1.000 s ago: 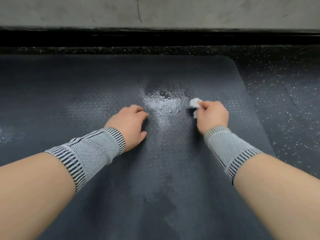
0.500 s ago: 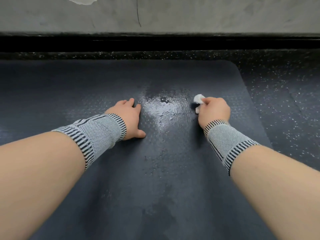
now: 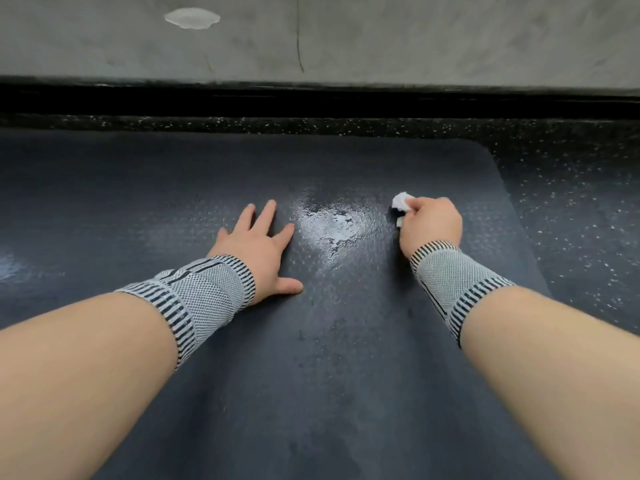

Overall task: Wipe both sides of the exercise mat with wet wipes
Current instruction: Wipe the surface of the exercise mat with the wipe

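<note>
Near mat: we kneel over a dark exercise mat (image 3: 329,341); its pebbled, matte surface between our forearms shows only faint damp blotches.
Wristbands: ribbed grey knit wristbands with striped edges (image 3: 201,292) sit behind both hands.
Left hand: our left hand (image 3: 258,247) lies flat on the mat, fingers straight and spread wide, thumb out to the side, holding nothing; we judge it is bracing us.
Right hand: our right hand (image 3: 431,223) is curled tight round a crumpled white wet wipe (image 3: 401,202), which pokes out past the knuckles and touches the mat.
Wet patch: between the two sets of fingers a glossy wet patch (image 3: 332,223) shines, irregular in outline.
Risk: we think the small wad may skip parts, since it covers little; the braced palm might slip on wet rubber.
Beyond the fingers: the mat's rounded corner, then speckled rubber floor (image 3: 571,202), a black skirting strip and a cracked grey concrete wall (image 3: 381,36).
</note>
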